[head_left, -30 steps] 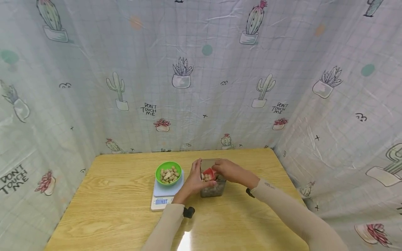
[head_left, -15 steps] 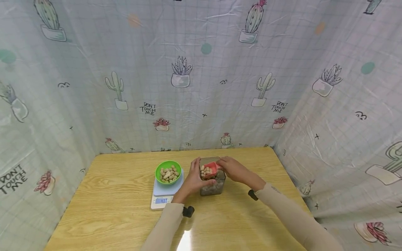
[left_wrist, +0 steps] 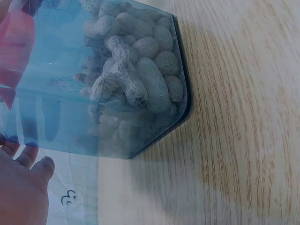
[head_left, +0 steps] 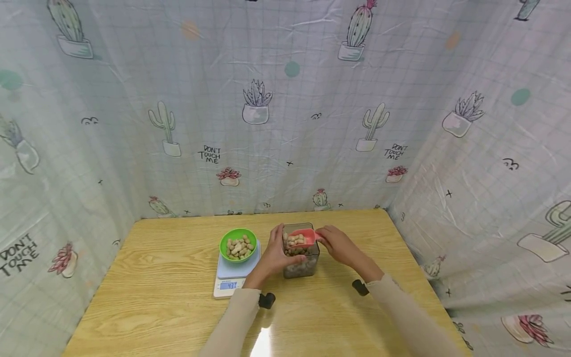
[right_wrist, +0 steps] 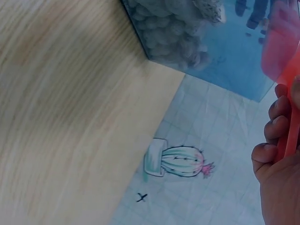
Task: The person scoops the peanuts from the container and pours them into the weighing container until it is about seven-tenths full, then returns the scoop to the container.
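A clear plastic container [head_left: 303, 270] of unshelled peanuts [left_wrist: 147, 75] stands on the table. My left hand [head_left: 273, 257] grips its left side, fingers at the far side and thumb across the near rim. In the left wrist view, fingertips of that hand [left_wrist: 23, 185] press on the clear wall. My right hand [head_left: 340, 245] holds a red scoop [head_left: 311, 237] by its handle. The scoop lies nearly level at the container's mouth, with several peanuts [head_left: 295, 241] in it. In the right wrist view, fingers [right_wrist: 276, 127] curl round the red handle [right_wrist: 294, 129].
Left of the container, a green bowl [head_left: 221, 248] of peanuts sits on a white kitchen scale [head_left: 223, 291] with a lit display. The wooden table [head_left: 169, 287] reaches back to a cactus-print curtain [head_left: 285, 163], which also hangs along both sides.
My right hand has raised the scoop from among the peanuts to the container's mouth and drawn it right, levelling it with peanuts inside. The left hand stays on the container.
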A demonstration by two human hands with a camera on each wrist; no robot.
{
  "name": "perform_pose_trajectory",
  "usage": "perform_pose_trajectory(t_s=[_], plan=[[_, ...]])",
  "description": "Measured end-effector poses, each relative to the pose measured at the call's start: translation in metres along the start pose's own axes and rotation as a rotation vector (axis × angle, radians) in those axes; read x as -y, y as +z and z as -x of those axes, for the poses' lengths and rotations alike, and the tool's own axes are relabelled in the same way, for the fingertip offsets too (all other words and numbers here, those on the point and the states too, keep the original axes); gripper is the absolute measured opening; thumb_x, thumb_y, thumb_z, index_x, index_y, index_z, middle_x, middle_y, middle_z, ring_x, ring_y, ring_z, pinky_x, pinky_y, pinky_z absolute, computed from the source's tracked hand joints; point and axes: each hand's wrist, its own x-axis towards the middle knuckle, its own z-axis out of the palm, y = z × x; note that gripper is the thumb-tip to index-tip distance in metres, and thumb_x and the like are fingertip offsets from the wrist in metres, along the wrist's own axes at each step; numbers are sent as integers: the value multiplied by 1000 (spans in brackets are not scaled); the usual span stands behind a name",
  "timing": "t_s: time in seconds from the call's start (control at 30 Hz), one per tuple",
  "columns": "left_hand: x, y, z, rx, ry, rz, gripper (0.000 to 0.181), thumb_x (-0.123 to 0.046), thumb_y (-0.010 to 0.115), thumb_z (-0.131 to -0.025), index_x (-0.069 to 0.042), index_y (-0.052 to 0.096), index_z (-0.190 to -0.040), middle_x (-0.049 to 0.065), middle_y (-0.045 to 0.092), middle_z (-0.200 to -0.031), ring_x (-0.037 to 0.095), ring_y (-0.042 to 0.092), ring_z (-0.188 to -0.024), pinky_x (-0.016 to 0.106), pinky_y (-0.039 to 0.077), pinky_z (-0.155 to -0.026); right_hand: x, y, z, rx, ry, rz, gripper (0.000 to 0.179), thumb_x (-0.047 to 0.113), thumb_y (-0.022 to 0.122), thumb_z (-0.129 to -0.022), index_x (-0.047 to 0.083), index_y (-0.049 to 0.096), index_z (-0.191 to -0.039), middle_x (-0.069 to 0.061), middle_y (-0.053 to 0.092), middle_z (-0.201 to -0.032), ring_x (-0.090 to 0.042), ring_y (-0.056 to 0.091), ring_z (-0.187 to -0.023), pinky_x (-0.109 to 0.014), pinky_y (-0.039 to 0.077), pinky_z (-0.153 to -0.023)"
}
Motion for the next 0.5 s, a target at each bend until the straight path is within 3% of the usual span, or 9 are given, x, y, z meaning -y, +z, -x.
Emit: perform_pose_trajectory(t_s=[0.3, 0.5], plan=[[-2, -2, 3, 15, -1, -40, 125, -65, 76, -73, -25, -4, -160, 7, 0, -166, 42, 33, -144, 58, 41, -107, -3, 3, 8, -58, 51, -61, 22, 17, 51, -102, 6, 64, -118, -5, 67, -103, -21, 62, -95, -42, 52, -84], [-6, -8, 8, 10, 22, -35, 116, -63, 71, -80, -30, -7, -158, 4, -6, -167, 42, 23, -148, 61, 36, -109, -5, -2, 6, -94, 31, -35, 21, 15, 52, -102, 6, 64, -116, -7, 67, -102, -21, 62, -93, -42, 52, -80]])
